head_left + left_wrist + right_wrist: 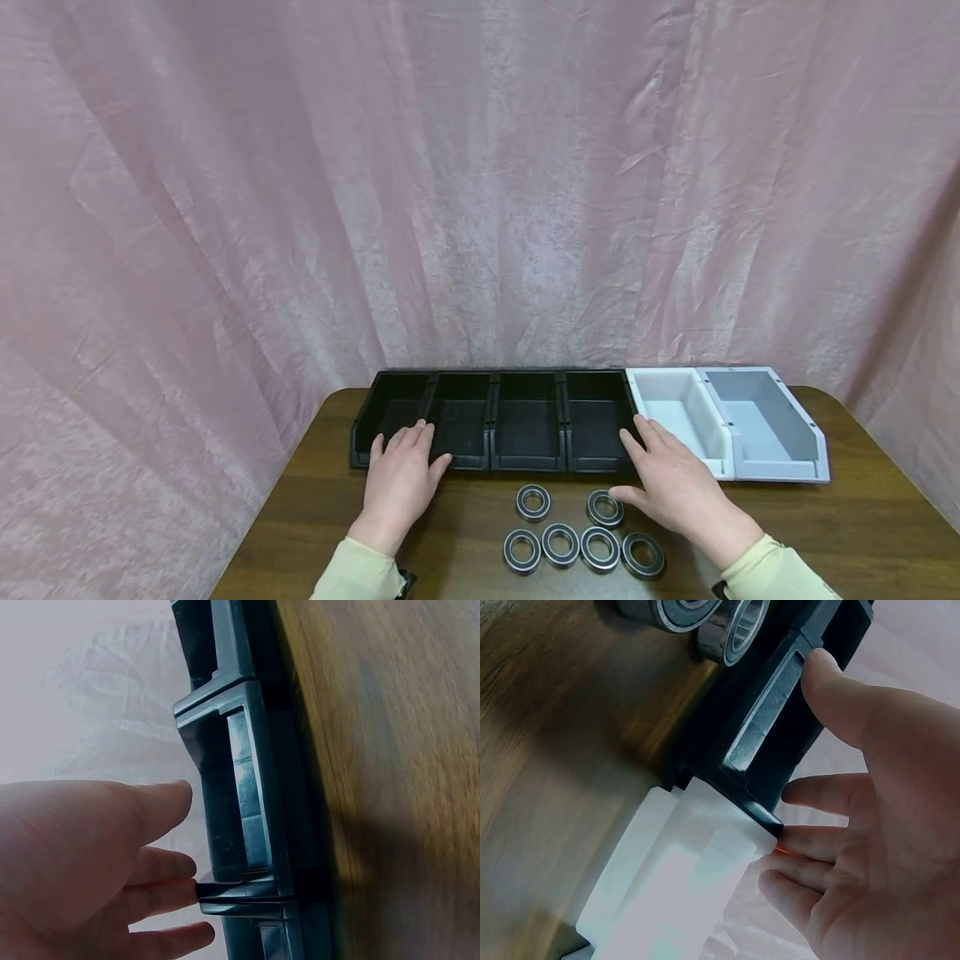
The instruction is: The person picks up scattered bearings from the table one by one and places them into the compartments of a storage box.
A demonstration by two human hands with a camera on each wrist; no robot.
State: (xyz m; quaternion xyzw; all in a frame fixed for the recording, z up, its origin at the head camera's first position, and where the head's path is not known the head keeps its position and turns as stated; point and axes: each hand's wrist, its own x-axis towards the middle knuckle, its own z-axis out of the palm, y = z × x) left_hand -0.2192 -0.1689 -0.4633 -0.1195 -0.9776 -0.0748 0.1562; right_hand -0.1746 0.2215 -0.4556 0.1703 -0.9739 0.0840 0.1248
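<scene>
My left hand (400, 486) reaches over the front of the black bins (527, 464), fingers spread, at the divider between the two leftmost ones. In the left wrist view its fingertips (180, 894) meet that divider. My right hand (678, 487) lies over the seam between the rightmost black bin and the white bin (682, 877), fingers extended and holding nothing. Its fingertips are at the bin edge; firm contact is hard to tell. Below its thumb lies a ball bearing (592, 510). Several more bearings, among them one farther left (545, 503), lie flat on the table.
The bins stand side by side along the back of the brown wooden table (885, 517), with a light grey bin (780, 472) at the right end. A pink curtain (495, 208) hangs close behind them. The front row of bearings (574, 546) sits between the forearms.
</scene>
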